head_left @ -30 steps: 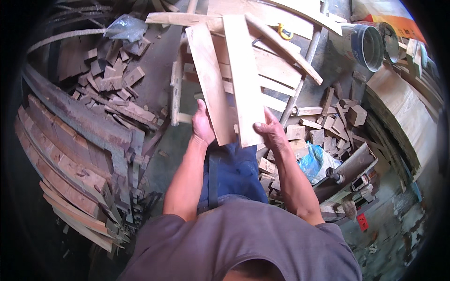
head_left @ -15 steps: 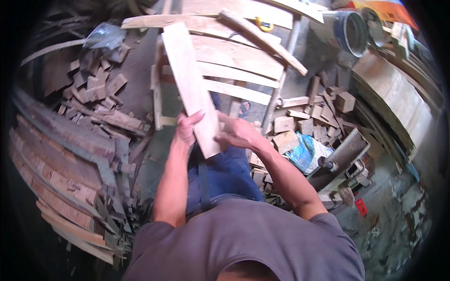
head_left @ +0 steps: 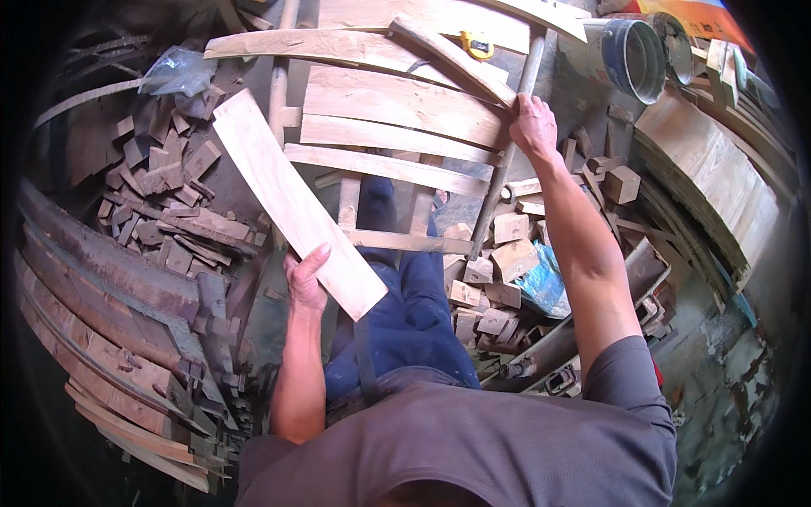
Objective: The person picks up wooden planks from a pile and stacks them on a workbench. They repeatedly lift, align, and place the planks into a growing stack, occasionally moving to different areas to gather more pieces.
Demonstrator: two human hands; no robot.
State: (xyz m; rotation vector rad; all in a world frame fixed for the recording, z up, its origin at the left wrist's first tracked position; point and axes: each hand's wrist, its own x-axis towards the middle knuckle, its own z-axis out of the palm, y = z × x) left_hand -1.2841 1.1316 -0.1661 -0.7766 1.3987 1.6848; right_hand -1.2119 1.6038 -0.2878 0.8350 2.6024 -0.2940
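Note:
My left hand grips a long pale wooden board near its lower end, thumb on top. The board slants up to the left, beside the rack. My right hand is stretched out to the far right, its fingers closed round the near end of a narrow wooden stick. That stick lies slantwise across several pale planks, which rest on a wooden frame. A yellow tape measure sits by the stick. The fingertips of my right hand are partly hidden.
Wood offcuts lie heaped on the left and right, the right heap with a blue plastic bag. A metal bucket lies at the far right. Rusty metal beams run along the left, curved sheets lean at the right.
My right hand has let go of the board and reached far right to the stick's end. My left hand has moved left and nearer with the board, which now tilts more to the left.

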